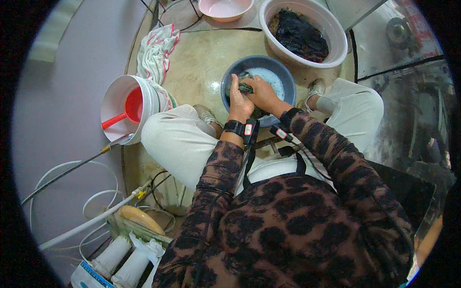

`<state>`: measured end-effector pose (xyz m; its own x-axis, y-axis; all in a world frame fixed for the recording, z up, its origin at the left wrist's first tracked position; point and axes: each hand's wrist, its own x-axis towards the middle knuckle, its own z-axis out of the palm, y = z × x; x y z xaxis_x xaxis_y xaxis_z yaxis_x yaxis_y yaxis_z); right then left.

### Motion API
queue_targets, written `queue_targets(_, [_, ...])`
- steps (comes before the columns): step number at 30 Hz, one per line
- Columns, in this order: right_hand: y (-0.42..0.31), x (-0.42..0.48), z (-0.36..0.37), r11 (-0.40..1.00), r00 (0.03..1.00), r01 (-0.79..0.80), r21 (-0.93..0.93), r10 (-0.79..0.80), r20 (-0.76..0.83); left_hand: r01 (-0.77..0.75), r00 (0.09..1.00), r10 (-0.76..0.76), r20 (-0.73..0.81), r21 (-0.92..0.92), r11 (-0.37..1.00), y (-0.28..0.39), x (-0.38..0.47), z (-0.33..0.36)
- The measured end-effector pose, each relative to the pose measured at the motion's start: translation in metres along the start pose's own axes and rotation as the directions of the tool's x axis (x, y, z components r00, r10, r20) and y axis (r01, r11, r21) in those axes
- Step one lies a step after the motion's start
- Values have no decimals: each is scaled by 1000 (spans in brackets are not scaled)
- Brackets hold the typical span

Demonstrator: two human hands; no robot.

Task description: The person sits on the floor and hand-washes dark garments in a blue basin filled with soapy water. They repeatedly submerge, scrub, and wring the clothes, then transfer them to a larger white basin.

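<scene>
A blue-grey plastic basin (289,72) with soapy, foamy water stands on the floor between my feet. Over its middle, my left hand (240,100) and my right hand (264,93) grip a wet, dark green cloth-like item (245,87) between them. The left palm supports it from the left side, and the right fingers close on it from the right. More dark material lies low in the basin below my wrists, largely hidden by my hands. I cannot tell whether it is part of the same item.
White bucket (112,84) with a red dipper (134,104) stands left; behind it lies a white cloth with pink edging (155,50). A white tub (340,46) holding dark wet fabric (300,36) stands back right, a pink basin (226,16) at the back. Hoses run lower left.
</scene>
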<state>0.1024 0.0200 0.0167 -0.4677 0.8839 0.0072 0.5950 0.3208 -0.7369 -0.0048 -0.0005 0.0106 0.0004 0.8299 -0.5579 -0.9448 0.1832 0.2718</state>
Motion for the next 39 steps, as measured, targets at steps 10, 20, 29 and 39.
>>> queue_targets(10, [-18,-18,-24,989,968,144,-27,-135,212,-2,998,-15,53,313,950,2,15,-32])
queue_targets(20, [-21,7,-15,994,999,10,-111,-4,51,40,999,-46,23,210,977,-8,15,-33])
queue_targets(29, [-19,24,-20,962,975,-199,-187,177,-133,94,988,-104,116,85,992,-24,24,-46])
queue_targets(39, [-13,19,-21,957,963,-203,-207,157,-221,93,995,-97,24,143,985,-28,22,-35])
